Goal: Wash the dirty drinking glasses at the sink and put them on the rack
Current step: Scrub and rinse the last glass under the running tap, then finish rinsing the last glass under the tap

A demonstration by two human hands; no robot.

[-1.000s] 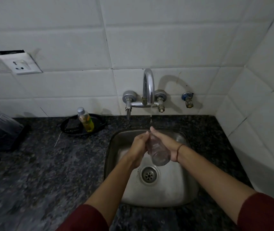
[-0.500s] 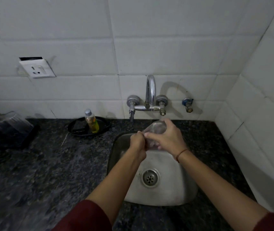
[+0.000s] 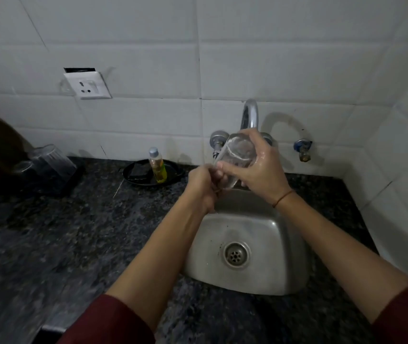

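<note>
Clear glass point(image 3: 237, 157), tilted, held above the steel sink point(image 3: 279, 244): the right hand point(image 3: 255, 175) curls its fingers point(image 3: 257, 139) round it, and the left hand point(image 3: 200, 184) pinches its lower end. The tap point(image 3: 250, 115) stands just behind the fingers; left of them, a yellow bottle point(image 3: 157, 167) on a black tray point(image 3: 136, 175).
</note>
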